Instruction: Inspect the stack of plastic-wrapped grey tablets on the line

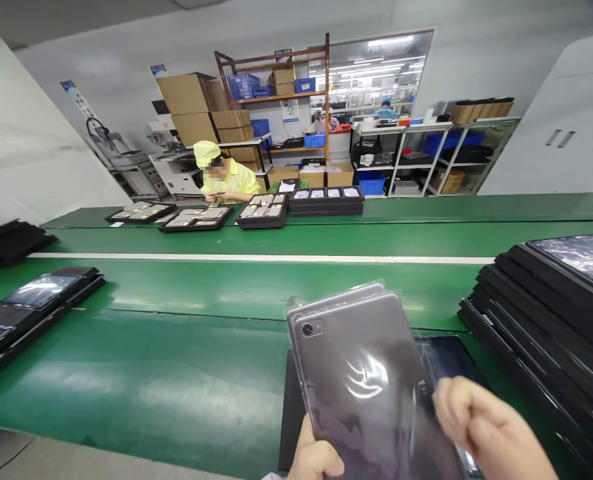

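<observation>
Two stacked, film-wrapped grey tablets (pixel 364 390)

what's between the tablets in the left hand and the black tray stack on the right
In the head view, a partly hidden dark-screened tablet and the right hand are between them, with green bench showing beyond.

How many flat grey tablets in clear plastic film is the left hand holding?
2 visible: the front tablet, camera side facing the viewer, and the rear tablet, peeking out along the top edge. Others could be hidden behind.
</observation>
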The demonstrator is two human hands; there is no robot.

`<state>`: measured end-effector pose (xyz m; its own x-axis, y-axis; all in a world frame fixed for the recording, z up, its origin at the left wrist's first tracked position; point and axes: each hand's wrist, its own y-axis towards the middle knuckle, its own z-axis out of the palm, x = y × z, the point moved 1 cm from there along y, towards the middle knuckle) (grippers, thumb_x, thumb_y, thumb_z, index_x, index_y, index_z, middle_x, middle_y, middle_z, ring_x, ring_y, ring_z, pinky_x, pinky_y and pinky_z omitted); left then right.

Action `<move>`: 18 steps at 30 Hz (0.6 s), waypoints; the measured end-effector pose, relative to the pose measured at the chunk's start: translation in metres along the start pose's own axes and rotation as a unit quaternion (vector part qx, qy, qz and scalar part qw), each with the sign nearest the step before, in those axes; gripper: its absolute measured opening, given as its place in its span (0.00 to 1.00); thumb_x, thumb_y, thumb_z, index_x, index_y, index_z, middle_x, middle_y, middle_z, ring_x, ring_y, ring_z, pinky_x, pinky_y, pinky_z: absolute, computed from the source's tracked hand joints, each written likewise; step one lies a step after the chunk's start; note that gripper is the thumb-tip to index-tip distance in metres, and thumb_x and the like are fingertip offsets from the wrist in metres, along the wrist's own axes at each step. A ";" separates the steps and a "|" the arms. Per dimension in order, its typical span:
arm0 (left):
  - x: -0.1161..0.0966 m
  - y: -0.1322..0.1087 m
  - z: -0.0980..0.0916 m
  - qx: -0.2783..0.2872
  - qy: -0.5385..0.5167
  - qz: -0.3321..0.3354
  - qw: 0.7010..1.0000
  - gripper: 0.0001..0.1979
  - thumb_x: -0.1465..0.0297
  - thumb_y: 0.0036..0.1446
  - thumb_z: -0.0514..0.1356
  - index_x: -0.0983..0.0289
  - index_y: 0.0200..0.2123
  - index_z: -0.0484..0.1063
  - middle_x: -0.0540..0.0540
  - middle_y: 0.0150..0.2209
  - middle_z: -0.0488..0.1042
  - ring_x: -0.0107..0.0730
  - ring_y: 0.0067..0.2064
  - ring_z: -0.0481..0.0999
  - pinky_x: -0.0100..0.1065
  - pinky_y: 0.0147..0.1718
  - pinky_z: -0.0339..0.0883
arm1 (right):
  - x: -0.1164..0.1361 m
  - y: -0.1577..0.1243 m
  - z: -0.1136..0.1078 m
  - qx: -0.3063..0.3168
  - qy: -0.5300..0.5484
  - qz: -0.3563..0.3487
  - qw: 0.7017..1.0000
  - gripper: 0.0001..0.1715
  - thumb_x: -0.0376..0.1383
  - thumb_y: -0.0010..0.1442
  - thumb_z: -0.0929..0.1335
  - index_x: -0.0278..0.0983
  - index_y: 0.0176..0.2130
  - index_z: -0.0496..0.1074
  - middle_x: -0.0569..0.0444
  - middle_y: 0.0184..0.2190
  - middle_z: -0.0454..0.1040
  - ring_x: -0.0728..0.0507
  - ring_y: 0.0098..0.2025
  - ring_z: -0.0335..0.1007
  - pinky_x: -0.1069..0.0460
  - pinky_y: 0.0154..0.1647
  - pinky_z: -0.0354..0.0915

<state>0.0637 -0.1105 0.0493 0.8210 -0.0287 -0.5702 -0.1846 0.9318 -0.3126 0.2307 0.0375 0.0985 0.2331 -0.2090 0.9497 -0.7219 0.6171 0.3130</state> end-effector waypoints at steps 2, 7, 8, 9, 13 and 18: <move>0.001 -0.001 0.001 -0.002 0.000 0.001 1.000 0.23 0.80 0.33 0.54 0.66 0.38 0.73 0.56 0.29 0.77 0.43 0.33 0.75 0.36 0.29 0.64 | -0.013 -0.004 -0.022 -0.138 -0.022 0.045 0.989 0.20 0.43 0.61 0.66 0.38 0.23 0.61 0.59 0.19 0.59 0.50 0.20 0.54 0.56 0.19 0.54; 0.004 -0.002 0.000 0.034 0.011 -0.002 0.999 0.27 0.80 0.32 0.56 0.66 0.42 0.72 0.56 0.32 0.77 0.41 0.34 0.75 0.35 0.31 0.65 | -0.032 -0.012 -0.036 -0.288 -0.075 0.165 0.940 0.22 0.46 0.46 0.74 0.39 0.37 0.67 0.53 0.29 0.69 0.45 0.30 0.66 0.54 0.29 0.65; 0.005 -0.002 -0.001 0.037 0.013 -0.008 0.999 0.28 0.80 0.31 0.56 0.65 0.42 0.72 0.55 0.33 0.77 0.41 0.34 0.76 0.35 0.32 0.65 | -0.033 -0.012 -0.033 -0.287 -0.078 0.182 0.937 0.26 0.46 0.43 0.75 0.39 0.39 0.67 0.52 0.31 0.70 0.43 0.33 0.68 0.53 0.31 0.67; 0.005 -0.002 -0.002 0.038 0.017 -0.015 0.999 0.28 0.80 0.31 0.56 0.65 0.42 0.72 0.55 0.33 0.77 0.42 0.34 0.76 0.36 0.33 0.65 | -0.033 -0.011 -0.029 -0.276 -0.081 0.197 0.937 0.28 0.45 0.41 0.75 0.38 0.41 0.67 0.50 0.33 0.72 0.41 0.35 0.69 0.53 0.32 0.68; 0.009 -0.001 -0.008 0.044 0.039 -0.036 0.998 0.29 0.80 0.30 0.57 0.65 0.43 0.72 0.55 0.33 0.77 0.44 0.35 0.76 0.37 0.33 0.65 | -0.030 -0.010 -0.012 -0.208 -0.076 0.218 0.950 0.30 0.45 0.43 0.73 0.38 0.45 0.68 0.46 0.41 0.75 0.37 0.42 0.71 0.52 0.36 0.69; 0.016 -0.002 -0.012 0.016 0.057 -0.006 0.998 0.29 0.82 0.29 0.60 0.64 0.42 0.73 0.55 0.35 0.78 0.46 0.40 0.75 0.38 0.37 0.65 | -0.048 -0.024 -0.011 -0.157 -0.064 0.302 0.938 0.34 0.53 0.45 0.71 0.40 0.48 0.70 0.47 0.49 0.74 0.32 0.54 0.66 0.47 0.48 0.69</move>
<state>0.0710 -0.1172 0.0318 0.7554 -0.0786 -0.6505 -0.1575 0.9419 -0.2967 0.2446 0.0411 0.0458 -0.2509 0.1739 0.9523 -0.4656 0.8408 -0.2762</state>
